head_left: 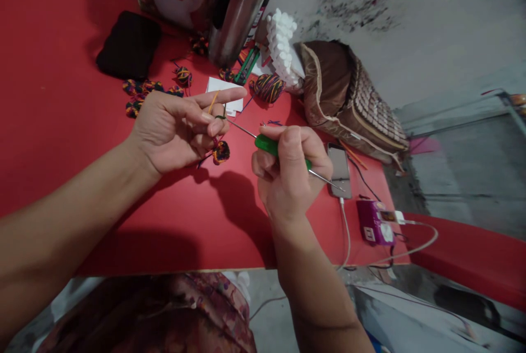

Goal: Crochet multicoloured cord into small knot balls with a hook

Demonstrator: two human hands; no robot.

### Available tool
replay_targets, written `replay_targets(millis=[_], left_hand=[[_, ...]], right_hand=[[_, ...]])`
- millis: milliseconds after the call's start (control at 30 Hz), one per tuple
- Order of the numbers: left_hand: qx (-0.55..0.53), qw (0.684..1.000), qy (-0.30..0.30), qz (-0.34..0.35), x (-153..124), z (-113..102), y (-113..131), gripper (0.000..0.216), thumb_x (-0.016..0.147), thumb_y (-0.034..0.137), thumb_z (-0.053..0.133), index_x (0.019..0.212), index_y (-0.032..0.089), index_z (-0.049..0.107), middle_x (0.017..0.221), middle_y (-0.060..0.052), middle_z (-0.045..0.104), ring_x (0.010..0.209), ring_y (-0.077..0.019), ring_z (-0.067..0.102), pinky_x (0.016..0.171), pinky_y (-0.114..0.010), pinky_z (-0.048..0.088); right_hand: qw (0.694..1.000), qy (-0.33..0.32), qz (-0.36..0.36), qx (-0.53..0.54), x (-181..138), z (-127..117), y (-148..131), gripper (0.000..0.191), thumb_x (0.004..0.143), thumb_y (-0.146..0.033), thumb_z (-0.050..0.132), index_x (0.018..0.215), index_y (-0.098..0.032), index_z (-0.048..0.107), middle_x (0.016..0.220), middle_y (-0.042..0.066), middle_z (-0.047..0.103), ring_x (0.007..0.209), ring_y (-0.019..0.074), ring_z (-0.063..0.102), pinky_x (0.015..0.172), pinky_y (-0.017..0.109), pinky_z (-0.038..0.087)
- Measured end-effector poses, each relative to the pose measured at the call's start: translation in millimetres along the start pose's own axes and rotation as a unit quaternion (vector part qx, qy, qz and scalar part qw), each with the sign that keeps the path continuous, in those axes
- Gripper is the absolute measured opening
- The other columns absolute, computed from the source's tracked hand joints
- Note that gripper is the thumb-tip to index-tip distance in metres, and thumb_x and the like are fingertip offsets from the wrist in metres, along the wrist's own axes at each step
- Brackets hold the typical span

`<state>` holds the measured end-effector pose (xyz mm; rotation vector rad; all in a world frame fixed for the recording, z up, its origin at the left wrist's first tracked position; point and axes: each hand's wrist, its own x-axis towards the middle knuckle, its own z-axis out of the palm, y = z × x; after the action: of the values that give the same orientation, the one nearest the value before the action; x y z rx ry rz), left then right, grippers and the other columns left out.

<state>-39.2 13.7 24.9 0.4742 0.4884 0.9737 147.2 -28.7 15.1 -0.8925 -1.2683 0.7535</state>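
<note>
Hands (172, 128) (293, 169) above table (61, 95), crochet hook (268, 145) between

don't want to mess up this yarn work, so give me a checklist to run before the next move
1. Green-handled crochet hook held in the right grip: ok
2. Orange yarn strand at the index finger of the left grip: ok
3. Small crocheted piece in view beside the left grip: ok
4. Crochet hook caught securely in a loop: cannot tell, too small
5. Space around the yarn ball free of other things: not ok, a green tool lies near it
</note>
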Motion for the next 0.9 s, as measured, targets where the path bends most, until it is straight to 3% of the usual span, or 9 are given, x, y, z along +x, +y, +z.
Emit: replay_targets(millis=[267,567,900], left_hand=[[0.036,0.998,0.028,0.047,-0.5,7.2,-3.4,0.051,0.062,0.004,0.069,0.111,0.010,0.083,0.062,-0.001,0.060,0.053,-0.0115,0.056,0.041,-0.019,0.032],[0.076,0.996,0.011,0.038,-5.2,10.0,-1.9,0.041,0.074,0.010,0.081,0.115,0.008,0.085,0.076,-0.008,0.077,0.063,-0.0134,0.067,0.048,-0.017,0.045],[0.074,0.995,0.001,0.067,-2.6,4.8,-1.1,0.051,0.064,0.005,0.095,0.115,0.010,0.089,0.076,-0.003,0.075,0.061,-0.0083,0.065,0.051,-0.013,0.052]], right_hand=[[0.996,-0.014,0.040,0.073,4.5,-0.8,4.8,0.033,0.099,-0.054,0.081,0.088,-0.023,0.081,0.053,-0.010,0.048,0.041,0.0051,0.037,0.038,0.019,0.029],[0.993,-0.020,0.080,0.089,7.5,0.1,1.9,0.043,0.094,-0.063,0.083,0.086,-0.021,0.078,0.051,-0.011,0.041,0.041,0.0051,0.033,0.040,0.021,0.026],[0.991,-0.021,0.100,0.092,5.7,-1.3,1.0,0.043,0.096,-0.063,0.081,0.084,-0.022,0.078,0.054,-0.009,0.044,0.045,0.0058,0.034,0.042,0.022,0.030]])
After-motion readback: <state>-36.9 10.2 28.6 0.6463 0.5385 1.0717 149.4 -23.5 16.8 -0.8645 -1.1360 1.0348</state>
